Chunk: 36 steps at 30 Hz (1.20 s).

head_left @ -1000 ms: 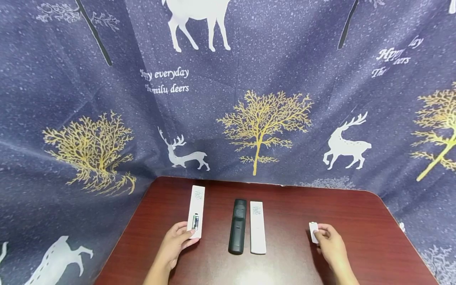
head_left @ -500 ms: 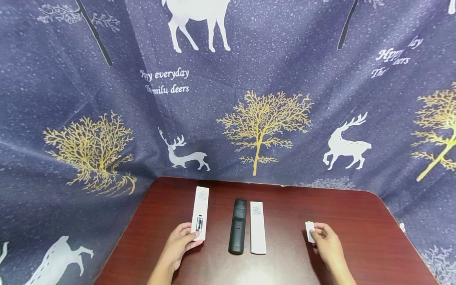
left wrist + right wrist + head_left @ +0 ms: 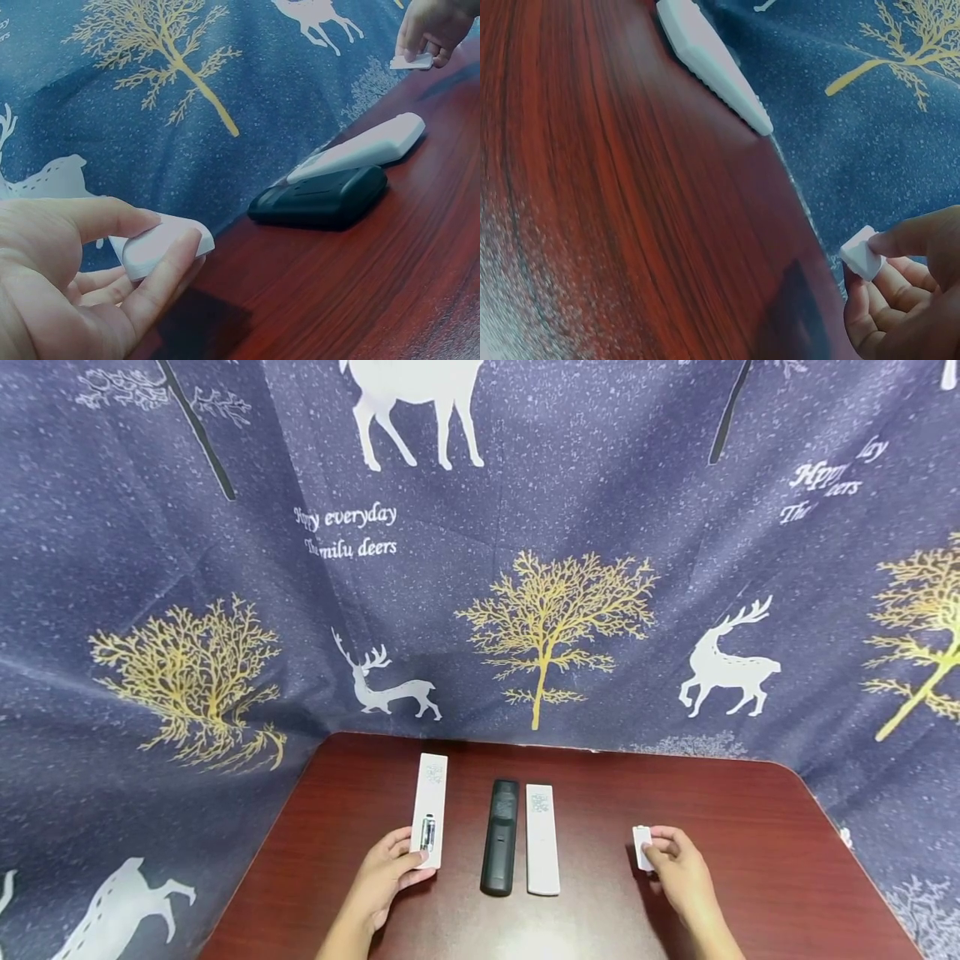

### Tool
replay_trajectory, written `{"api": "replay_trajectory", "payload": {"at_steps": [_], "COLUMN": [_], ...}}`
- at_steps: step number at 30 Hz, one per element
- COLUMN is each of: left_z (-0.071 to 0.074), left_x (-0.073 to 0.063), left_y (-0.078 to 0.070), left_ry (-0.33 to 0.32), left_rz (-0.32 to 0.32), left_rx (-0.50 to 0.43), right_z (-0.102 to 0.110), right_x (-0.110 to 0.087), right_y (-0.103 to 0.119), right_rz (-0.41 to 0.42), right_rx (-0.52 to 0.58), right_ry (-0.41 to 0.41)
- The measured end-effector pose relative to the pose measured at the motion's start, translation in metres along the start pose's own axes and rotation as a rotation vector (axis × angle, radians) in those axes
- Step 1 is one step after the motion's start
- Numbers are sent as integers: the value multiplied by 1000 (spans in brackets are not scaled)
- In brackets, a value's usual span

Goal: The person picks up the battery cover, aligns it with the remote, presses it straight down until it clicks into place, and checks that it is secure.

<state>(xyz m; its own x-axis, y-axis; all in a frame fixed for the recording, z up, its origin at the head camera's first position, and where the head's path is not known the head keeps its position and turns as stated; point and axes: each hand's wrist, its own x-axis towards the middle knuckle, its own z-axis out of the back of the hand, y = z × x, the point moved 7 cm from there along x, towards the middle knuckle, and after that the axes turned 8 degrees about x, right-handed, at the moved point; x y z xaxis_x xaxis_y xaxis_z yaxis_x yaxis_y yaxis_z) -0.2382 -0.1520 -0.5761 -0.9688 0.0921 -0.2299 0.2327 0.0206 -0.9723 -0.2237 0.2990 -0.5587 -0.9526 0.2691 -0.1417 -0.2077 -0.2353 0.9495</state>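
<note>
My left hand (image 3: pixel 386 878) grips the near end of a white remote control (image 3: pixel 431 785), its back facing up. The battery compartment is uncovered, and batteries (image 3: pixel 427 832) show inside it. In the left wrist view, the thumb and fingers wrap the rounded end of this white remote (image 3: pixel 161 244), above its shadow on the table. My right hand (image 3: pixel 681 870) pinches a small white battery cover (image 3: pixel 642 847) between thumb and fingers, off to the right. The right wrist view shows the cover (image 3: pixel 862 253) held by its edge, over a shadow on the wood.
A black remote (image 3: pixel 500 839) and a second white remote (image 3: pixel 542 839) lie side by side, back up, between the hands. Both rest on the dark red wooden table (image 3: pixel 600 793). A blue cloth (image 3: pixel 600 485) with deer and trees hangs behind the table's far edge.
My left hand has shifted a little to the right with the white remote. My right hand has moved slightly left with the battery cover. The two remotes on the table have stayed put.
</note>
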Motion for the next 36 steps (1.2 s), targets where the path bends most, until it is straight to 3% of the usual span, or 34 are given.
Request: {"api": "replay_trajectory", "payload": {"at_steps": [14,36], "left_z": [-15,-33], "left_x": [-2,-1], "left_y": [0,3], "left_ry": [89,152], "left_rz": [-10,-28], "left_rx": [-13,-34], "right_z": [-12,-28], "right_x": [-2,-5], "right_y": [7,15], "right_rz": [63,142], "right_rx": [-14,2], "right_ry": [20,53]}}
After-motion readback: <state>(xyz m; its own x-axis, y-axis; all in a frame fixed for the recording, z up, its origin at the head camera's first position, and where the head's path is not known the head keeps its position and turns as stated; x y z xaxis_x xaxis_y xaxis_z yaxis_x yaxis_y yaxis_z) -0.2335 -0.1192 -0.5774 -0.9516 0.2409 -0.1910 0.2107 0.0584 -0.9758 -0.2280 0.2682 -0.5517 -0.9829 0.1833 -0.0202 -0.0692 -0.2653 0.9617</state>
